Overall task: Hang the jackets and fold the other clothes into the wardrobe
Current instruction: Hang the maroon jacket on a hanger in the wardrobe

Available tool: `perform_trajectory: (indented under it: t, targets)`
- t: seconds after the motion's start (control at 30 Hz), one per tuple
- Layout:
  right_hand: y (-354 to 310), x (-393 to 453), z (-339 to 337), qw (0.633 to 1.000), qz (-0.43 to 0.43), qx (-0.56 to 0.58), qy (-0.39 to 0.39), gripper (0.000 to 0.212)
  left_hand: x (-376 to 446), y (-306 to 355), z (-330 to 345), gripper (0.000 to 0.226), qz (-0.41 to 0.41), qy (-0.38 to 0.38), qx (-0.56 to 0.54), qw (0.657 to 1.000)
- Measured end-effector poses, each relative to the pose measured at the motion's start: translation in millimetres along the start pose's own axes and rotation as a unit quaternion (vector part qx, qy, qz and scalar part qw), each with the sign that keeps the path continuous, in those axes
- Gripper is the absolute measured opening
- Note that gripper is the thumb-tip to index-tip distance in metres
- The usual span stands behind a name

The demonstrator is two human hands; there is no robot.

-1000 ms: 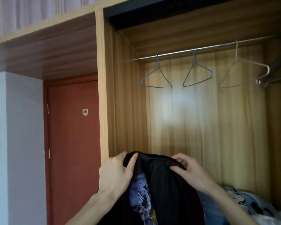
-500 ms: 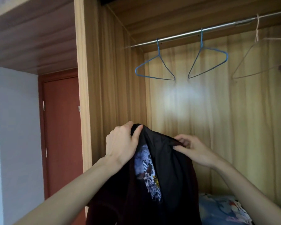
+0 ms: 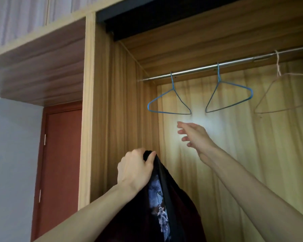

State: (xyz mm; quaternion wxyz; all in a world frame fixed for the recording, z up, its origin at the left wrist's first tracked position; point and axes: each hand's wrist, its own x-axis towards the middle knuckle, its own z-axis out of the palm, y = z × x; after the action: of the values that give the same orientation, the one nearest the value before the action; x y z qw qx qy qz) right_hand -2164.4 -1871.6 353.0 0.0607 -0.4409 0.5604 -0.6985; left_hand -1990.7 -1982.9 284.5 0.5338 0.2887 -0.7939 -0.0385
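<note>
Jacket (image 3: 166, 212), dark with a pale printed patch, hangs from my left hand (image 3: 136, 169), which grips its top edge in a bunched fist, thumb pressed over the fabric. It drapes down in front of the wardrobe (image 3: 112, 105) opening, low in my view, just beside the left inner wall. My right hand (image 3: 193, 135) is up and free, fingers loosely spread and holding nothing, just below the left blue hanger (image 3: 170, 102) without touching it. That hanger sits on the metal rail (image 3: 199, 69); a second blue hanger (image 3: 229, 97) hangs tilted beside it, and a pale wire hanger (image 3: 278, 95) further right. A red-brown door (image 3: 59, 163) stands off to my left.
</note>
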Motion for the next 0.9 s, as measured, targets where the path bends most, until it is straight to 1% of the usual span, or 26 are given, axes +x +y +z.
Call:
perform_trajectory:
  t: [0.07,0.1,0.17,0.23,0.3,0.33,0.37,0.43,0.47,0.53,0.57,0.63,0.73,0.9]
  targets:
    - [-35.6,27.8,23.2,0.996,0.01,0.084,0.036,0.022,3.7,1.1,0.0,0.041,-0.016,-0.007,-0.01,1.0]
    - [-51.9,40.5,33.8,0.993,0.011,0.105,0.048,0.021,4.6,1.9,-0.2,0.041,-0.019,-0.009,-0.013,1.0]
    - [-79.4,63.2,53.9,0.992,0.016,0.11,0.061,0.021,4.1,3.6,-0.6,0.041,-0.023,-0.007,-0.014,1.0]
    - [-98.7,82.2,69.6,0.994,0.033,0.087,0.063,0.025,1.0,3.6,0.0,0.04,-0.025,-0.007,-0.011,1.0]
    - [-109.8,94.7,82.2,0.996,0.07,0.05,0.017,0.035,-3.8,1.8,1.2,0.04,-0.027,-0.012,-0.008,1.0]
    - [-111.1,100.2,87.8,0.995,0.091,0.038,-0.014,0.037,-6.1,0.1,1.7,0.04,-0.031,-0.017,-0.01,0.999]
    - [-111.4,105.8,92.8,0.992,0.109,0.04,-0.04,0.032,-8.5,-2.3,2.1,0.04,-0.037,-0.021,-0.016,0.999]
    - [-111.2,116.7,100.5,0.985,0.133,0.084,-0.067,0.012,-13.0,-8.0,2.0,0.041,-0.047,-0.027,-0.023,0.998]
    - [-110.8,121.4,103.5,0.982,0.132,0.114,-0.066,0.012,-14.5,-11.3,1.6,0.041,-0.049,-0.03,-0.024,0.998]
    - [-110.1,130.9,107.5,0.985,0.108,0.131,-0.035,0.028,-16.8,-18.6,0.5,0.04,-0.054,-0.036,-0.026,0.998]
    - [-109.9,135.9,108.1,0.99,0.082,0.114,-0.01,0.029,-17.5,-21.5,-0.6,0.039,-0.057,-0.035,-0.027,0.997]
    - [-106.2,144.1,104.7,0.997,0.027,0.068,0.026,0.025,-18.6,-25.4,-2.9,0.039,-0.063,-0.03,-0.029,0.997]
    - [-93.7,152.2,93.5,0.999,-0.032,0.001,0.027,0.023,-19.5,-28.2,-2.3,0.042,-0.067,-0.031,-0.024,0.997]
    - [-56.3,142.4,76.1,0.99,-0.122,0.017,0.069,0.015,-23.1,-31.7,5.5,0.046,-0.079,-0.024,-0.017,0.996]
